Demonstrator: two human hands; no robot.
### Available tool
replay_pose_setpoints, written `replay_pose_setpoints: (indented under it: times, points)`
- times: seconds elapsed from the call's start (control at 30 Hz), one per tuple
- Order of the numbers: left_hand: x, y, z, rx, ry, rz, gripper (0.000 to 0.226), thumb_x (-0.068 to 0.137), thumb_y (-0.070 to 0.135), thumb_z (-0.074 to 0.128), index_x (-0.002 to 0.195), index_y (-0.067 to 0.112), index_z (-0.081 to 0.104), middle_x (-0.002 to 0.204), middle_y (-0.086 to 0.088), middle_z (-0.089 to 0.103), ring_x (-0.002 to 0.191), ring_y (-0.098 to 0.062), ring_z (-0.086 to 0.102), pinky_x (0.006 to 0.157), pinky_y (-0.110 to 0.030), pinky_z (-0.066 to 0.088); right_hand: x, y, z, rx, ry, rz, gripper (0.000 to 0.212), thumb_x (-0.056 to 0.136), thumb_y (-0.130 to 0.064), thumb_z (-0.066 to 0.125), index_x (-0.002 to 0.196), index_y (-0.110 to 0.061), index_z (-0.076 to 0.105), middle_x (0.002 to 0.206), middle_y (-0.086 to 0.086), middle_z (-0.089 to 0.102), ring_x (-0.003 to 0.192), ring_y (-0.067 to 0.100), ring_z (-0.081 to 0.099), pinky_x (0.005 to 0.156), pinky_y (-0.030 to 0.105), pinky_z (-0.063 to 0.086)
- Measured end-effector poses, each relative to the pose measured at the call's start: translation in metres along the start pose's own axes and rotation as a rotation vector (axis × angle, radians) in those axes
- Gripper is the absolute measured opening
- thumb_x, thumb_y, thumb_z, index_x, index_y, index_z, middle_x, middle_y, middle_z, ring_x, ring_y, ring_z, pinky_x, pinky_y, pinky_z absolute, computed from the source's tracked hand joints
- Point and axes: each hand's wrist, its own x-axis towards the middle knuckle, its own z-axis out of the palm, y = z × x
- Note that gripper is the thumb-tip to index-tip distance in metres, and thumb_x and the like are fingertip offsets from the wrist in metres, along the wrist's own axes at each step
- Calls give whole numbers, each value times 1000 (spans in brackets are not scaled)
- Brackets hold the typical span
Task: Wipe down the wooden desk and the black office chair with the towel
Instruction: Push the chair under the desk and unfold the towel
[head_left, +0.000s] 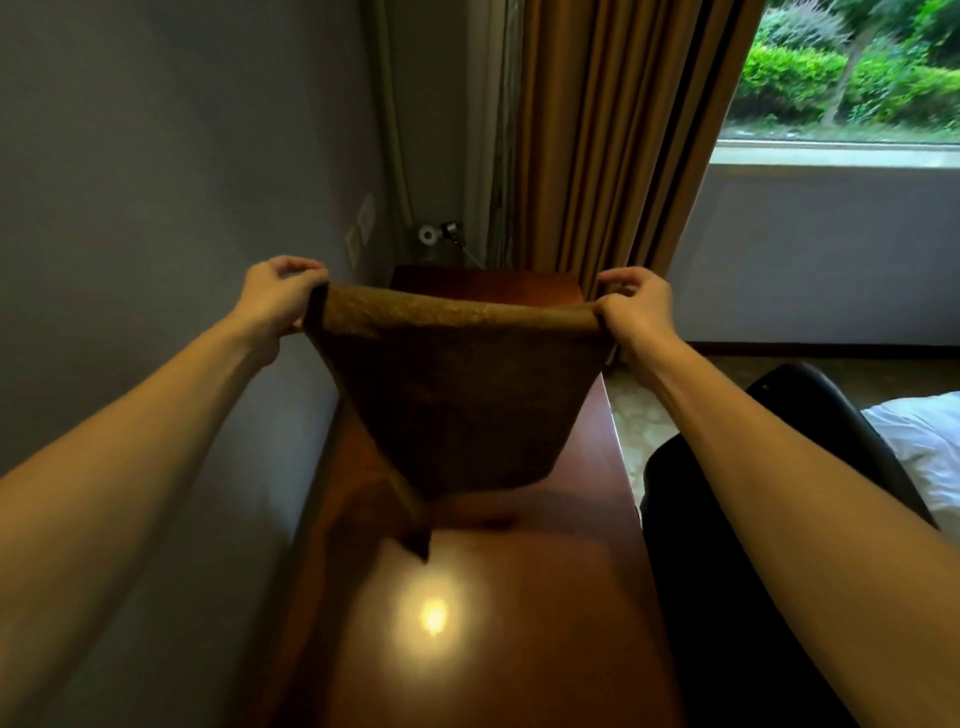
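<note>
A brown towel hangs stretched between my two hands above the wooden desk. My left hand pinches its upper left corner. My right hand pinches the upper right corner. The towel's lower point dangles down to just above the desk top, where a light glare shows. The black office chair stands to the right of the desk, partly behind my right forearm.
A grey wall runs close along the desk's left side, with sockets on it. Tan curtains and a window lie beyond the desk's far end. White bedding shows at the right edge.
</note>
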Motion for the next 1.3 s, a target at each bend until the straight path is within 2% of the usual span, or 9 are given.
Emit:
replay_pose_setpoints:
  times: [0.17,0.4,0.5,0.63,0.77,0.87,0.97,1.17,1.3]
  points:
    - [-7,-22,-1,20,-83,32,21,100,12,55,114,17,70,96,-3,64,83,-16,64,67,-32,54,-7,21,-1,2,-11,-47,42,85,7,57,111,-22,71,115,1,63,98,17,63,73,35,55]
    - [-92,-168,15,198,-225,-118,21,96,-9,55,101,7,67,85,-9,66,77,-18,59,60,-10,49,-70,159,8,-265,-174,60,27,86,4,63,103,-14,73,100,4,68,83,22,62,74,38,53]
    - [-139,-237,14,283,-326,-283,17,97,-10,54,101,-4,69,100,-24,69,86,-29,61,71,-30,52,-109,224,11,-415,-336,186,22,88,4,66,97,-14,72,92,7,70,85,21,62,71,29,47]
    - [-186,-294,-11,492,-704,-485,15,102,7,58,104,7,73,111,-13,71,97,-20,67,78,-18,51,-159,283,1,-686,-746,334,27,89,9,56,100,-10,71,92,7,67,85,19,63,72,29,48]
    - [-208,-312,-33,652,-1153,-606,25,91,24,77,114,19,70,111,2,67,101,-10,64,87,-17,52,-203,294,-11,-731,-1146,548,9,89,-13,75,88,-19,69,87,0,67,71,4,60,66,17,50]
    - [-213,-305,-30,801,-1419,-679,43,78,35,88,114,22,67,105,6,63,87,-4,61,79,-17,53,-224,288,-11,-879,-1376,622,48,70,-49,89,103,-17,73,102,-2,69,95,13,64,86,29,54]
    - [-213,-294,-10,1002,-1610,-585,28,82,28,85,97,30,62,100,13,62,93,-6,64,75,-15,50,-239,287,-2,-1283,-1481,369,64,74,-41,86,128,-15,62,131,6,53,116,27,58,96,38,54]
    - [-159,-271,13,1130,-1251,-170,14,98,22,65,84,26,63,79,10,57,66,-1,53,62,-16,41,-197,262,19,-1195,-1051,128,7,91,-18,64,90,-18,57,96,2,63,83,20,62,70,30,53]
    - [-120,-268,16,997,-937,-140,34,101,21,63,67,23,65,58,5,54,40,-1,45,46,-16,33,-147,255,23,-1069,-797,203,5,89,-24,63,86,-22,66,85,-1,61,88,24,61,89,43,52]
